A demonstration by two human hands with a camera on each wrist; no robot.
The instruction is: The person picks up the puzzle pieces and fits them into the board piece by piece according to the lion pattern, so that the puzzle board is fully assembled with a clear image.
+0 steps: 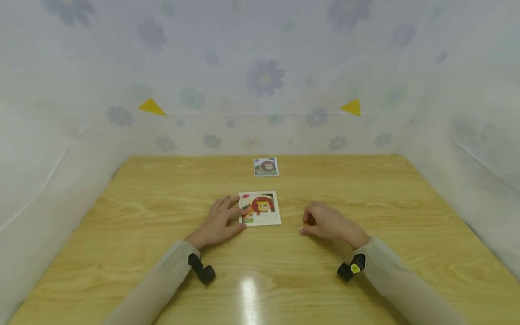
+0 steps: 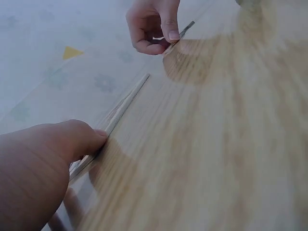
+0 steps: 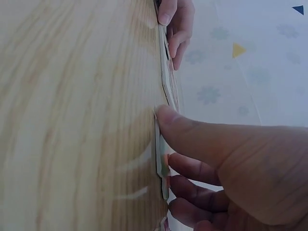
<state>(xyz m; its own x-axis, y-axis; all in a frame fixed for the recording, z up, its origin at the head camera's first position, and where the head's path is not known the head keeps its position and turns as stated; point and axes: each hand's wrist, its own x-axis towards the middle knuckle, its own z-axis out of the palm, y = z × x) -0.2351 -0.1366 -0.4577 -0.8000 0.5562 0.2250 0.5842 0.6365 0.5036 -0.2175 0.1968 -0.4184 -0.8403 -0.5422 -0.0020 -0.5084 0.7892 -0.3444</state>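
Observation:
A square jigsaw puzzle board point(image 1: 266, 220) with a white border lies on the table, its lion picture partly filled in and its lower right bare white. Straight fingers of my left hand point(image 1: 221, 222) rest on the board's left side, the index finger reaching over the picture. The left thumb point(image 2: 89, 139) touches the near edge of the board. To the right of the board, my right hand point(image 1: 327, 223) pinches a small puzzle piece point(image 1: 301, 227) between thumb and fingers, low over the table. In the right wrist view that puzzle piece point(image 3: 158, 149) shows edge-on, mostly hidden by the fingers.
A small square lion picture card point(image 1: 266, 167) lies behind the board near the table's far edge. The wood-grain table point(image 1: 260, 257) is enclosed by pale flowered sheeting point(image 1: 227, 81) at the back and sides. Two yellow triangles point(image 1: 352, 107) mark the back sheet.

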